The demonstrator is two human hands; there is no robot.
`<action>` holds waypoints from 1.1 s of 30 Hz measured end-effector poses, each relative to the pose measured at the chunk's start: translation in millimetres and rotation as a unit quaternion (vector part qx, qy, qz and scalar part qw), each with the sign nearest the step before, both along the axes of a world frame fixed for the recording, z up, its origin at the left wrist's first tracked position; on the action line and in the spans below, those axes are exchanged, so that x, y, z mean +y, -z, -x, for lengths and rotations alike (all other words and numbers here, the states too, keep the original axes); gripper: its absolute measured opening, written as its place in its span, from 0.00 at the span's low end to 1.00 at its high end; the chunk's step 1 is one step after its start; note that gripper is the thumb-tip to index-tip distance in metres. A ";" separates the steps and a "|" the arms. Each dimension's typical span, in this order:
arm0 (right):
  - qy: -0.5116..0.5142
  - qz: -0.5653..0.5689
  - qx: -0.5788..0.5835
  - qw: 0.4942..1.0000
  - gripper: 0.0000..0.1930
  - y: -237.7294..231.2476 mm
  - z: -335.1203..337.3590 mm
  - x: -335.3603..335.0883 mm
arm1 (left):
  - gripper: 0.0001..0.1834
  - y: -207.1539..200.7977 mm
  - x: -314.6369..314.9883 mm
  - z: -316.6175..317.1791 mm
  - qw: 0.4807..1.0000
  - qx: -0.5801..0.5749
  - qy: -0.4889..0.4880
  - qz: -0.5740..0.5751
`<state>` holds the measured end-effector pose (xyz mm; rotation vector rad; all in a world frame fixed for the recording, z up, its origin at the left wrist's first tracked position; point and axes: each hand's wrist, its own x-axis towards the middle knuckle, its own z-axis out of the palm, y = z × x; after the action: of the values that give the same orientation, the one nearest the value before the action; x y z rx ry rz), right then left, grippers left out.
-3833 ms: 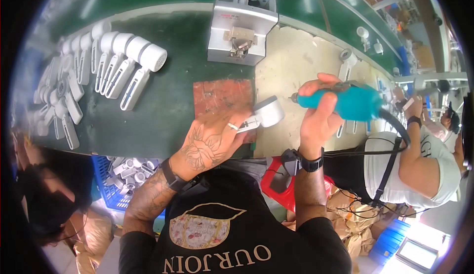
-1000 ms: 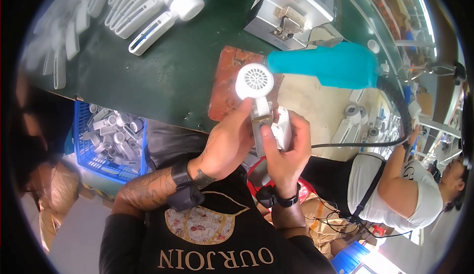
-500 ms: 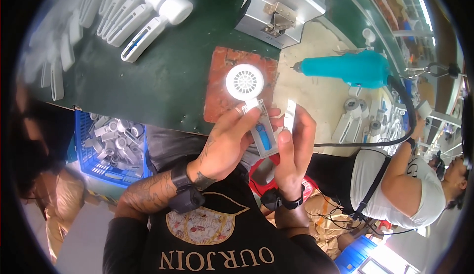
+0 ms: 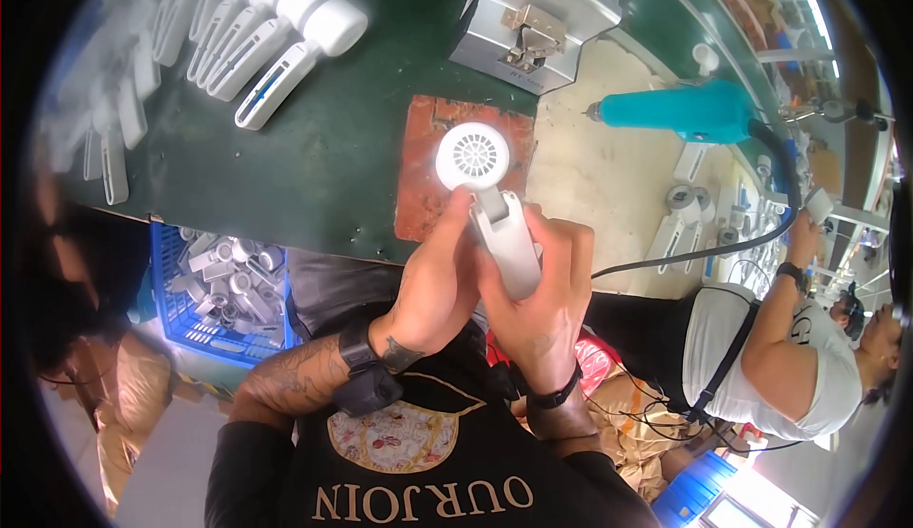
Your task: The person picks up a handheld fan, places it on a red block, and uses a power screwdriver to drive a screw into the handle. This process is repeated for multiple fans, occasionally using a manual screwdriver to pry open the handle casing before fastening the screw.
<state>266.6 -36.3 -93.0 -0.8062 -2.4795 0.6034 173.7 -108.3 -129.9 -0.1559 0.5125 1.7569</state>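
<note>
A white handheld fan (image 4: 473, 155) with a round slotted grille is held between my two hands, its head over a worn red-brown board (image 4: 418, 171). A pale handle cover (image 4: 512, 247) now lies along its handle, hiding the open inside with the blue part. My left hand (image 4: 433, 285) is closed on the handle's left side, thumb near the neck below the grille. My right hand (image 4: 547, 285) wraps the cover from the right and below, fingers along its edge.
A teal electric screwdriver (image 4: 675, 111) with a black cable is at right. Behind the board stands a silver box-shaped machine (image 4: 518, 29). White fans (image 4: 276, 86) line the upper left. A blue basket (image 4: 223, 342) holds grey-white parts. A co-worker (image 4: 732, 357) sits at right.
The separate cover from my right hand has come onto the fan handle, covering the blue part. My right hand has moved left and turned around it. The screwdriver has shifted slightly right.
</note>
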 end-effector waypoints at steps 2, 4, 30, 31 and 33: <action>0.002 0.009 -0.014 1.000 0.27 0.1 0.9 0.0 | 0.33 -0.5 0.0 -0.5 1.000 0.012 -0.006 0.001; 0.005 0.017 -0.029 0.999 0.27 1.1 1.6 -0.8 | 0.33 -0.7 -0.1 -1.1 1.000 0.024 -0.012 0.002; -0.093 0.305 0.135 0.938 0.13 4.2 -10.6 0.3 | 0.27 -11.4 -9.9 25.6 0.984 0.128 -0.098 -0.071; -0.102 0.280 0.133 0.945 0.11 6.6 -10.9 1.6 | 0.28 -9.3 -8.9 25.5 0.984 0.121 -0.107 -0.072; -0.098 0.260 0.151 0.949 0.11 10.5 -8.7 0.2 | 0.27 -7.5 -8.4 23.3 0.985 0.114 -0.106 -0.068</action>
<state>275.3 -36.1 -103.6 -0.5874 -2.1486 1.3822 150.4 -116.7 -122.4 0.0929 0.5547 2.0253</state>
